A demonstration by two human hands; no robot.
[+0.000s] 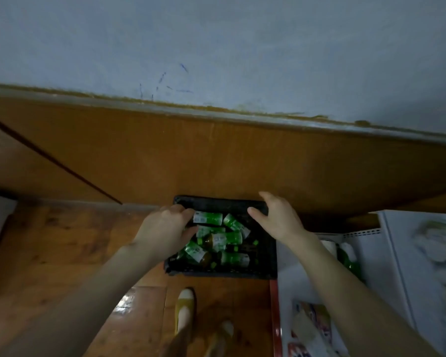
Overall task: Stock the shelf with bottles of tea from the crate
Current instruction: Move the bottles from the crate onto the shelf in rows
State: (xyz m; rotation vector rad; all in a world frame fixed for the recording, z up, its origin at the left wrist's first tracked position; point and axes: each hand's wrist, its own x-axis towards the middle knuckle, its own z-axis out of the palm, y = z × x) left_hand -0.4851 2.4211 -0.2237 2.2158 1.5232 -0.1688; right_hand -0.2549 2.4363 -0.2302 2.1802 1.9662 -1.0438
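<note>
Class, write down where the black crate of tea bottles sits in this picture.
In the head view, the black crate sits on the wooden floor at lower centre, against the brown wall panel, with the white shelf unit immediately to its right.

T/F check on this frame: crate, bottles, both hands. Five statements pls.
1. The tea bottles stand upright in the crate. False: they lie on their sides, jumbled.
2. The right hand holds no bottle. True.
3. The crate is white. False: it is black.
4. The crate sits on the wooden floor. True.
5. The left hand is at the shelf. False: it is at the crate's left edge; the shelf is to the crate's right.
</note>
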